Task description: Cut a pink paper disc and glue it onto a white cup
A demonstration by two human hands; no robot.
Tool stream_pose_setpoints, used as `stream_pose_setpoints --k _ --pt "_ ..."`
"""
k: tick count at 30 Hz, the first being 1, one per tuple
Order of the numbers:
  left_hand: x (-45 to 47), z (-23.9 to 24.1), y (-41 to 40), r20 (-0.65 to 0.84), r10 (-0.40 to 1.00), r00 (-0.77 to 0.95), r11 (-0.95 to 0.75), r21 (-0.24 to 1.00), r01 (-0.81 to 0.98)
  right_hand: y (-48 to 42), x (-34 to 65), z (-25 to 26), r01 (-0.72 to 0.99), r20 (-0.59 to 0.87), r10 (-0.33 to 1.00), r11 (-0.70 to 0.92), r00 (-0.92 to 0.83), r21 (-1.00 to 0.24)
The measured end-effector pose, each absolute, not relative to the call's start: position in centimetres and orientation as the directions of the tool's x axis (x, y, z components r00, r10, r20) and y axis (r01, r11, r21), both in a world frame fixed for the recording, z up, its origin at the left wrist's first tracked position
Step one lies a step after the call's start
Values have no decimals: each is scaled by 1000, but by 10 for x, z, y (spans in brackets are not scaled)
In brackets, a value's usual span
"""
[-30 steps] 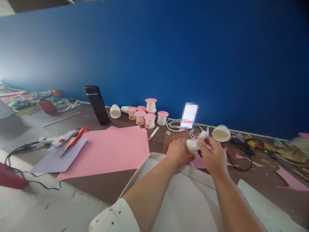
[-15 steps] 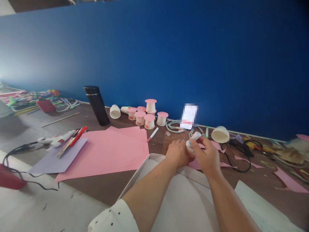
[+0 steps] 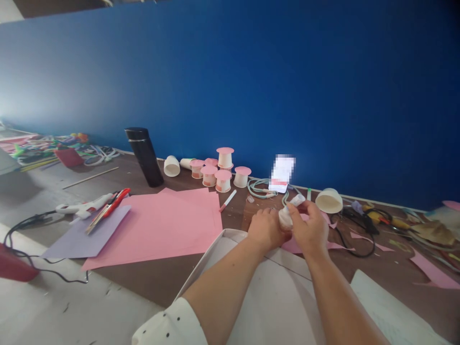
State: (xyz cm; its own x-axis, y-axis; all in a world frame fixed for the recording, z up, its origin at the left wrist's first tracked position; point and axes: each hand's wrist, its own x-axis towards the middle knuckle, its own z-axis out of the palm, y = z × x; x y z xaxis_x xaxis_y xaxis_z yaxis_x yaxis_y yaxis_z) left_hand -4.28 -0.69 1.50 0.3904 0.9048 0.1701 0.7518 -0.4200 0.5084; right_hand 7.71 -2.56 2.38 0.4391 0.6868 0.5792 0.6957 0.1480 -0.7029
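Observation:
Both my hands are closed around a small white bottle-shaped object (image 3: pixel 286 218) above the table's front part. My left hand (image 3: pixel 268 229) grips its lower left side, with the fingers curled and partly hidden. My right hand (image 3: pixel 309 227) pinches the upper part, where a narrower white end (image 3: pixel 297 199) sticks out between thumb and fingers. The object tilts up to the right. Pink paper scraps (image 3: pixel 293 245) lie under and beside my right hand. Just in front of my forearms is a white tray-like box (image 3: pixel 223 237).
Pink sheets (image 3: pixel 168 225), a purple sheet (image 3: pixel 79 242), a red cutter (image 3: pixel 111 206) and a glue gun (image 3: pixel 84 207) lie left. Behind stand a black flask (image 3: pixel 143 158), several pink-topped paper cups (image 3: pixel 242 178) and a lit phone (image 3: pixel 282 175). Cables (image 3: pixel 359 254) and scraps spread right.
The white object's upper end and my right hand have shifted slightly to the right. My left hand keeps its grip in nearly the same place.

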Motion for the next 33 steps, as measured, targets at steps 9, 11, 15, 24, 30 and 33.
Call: stream_pose_setpoints --k 9,11,15,24,30,33 --pt "-43 16 -8 156 903 400 -421 499 757 -35 88 26 512 414 725 98 550 -853" --pt "-44 15 -8 173 904 392 -423 503 754 -37 89 26 360 368 705 170 606 -918" --pt "-43 12 -8 190 904 383 -424 521 741 -37 91 31 -119 117 707 276 698 -954" --pt "-41 8 -5 235 889 393 -458 503 734 -43 102 43 -660 -249 890 74 382 -747" --pt "-42 10 -6 188 907 377 -419 508 753 -39 100 29 46 154 734 165 661 -985" --pt "-43 13 -6 177 904 390 -423 513 747 -43 95 29 466 391 733 115 556 -877"
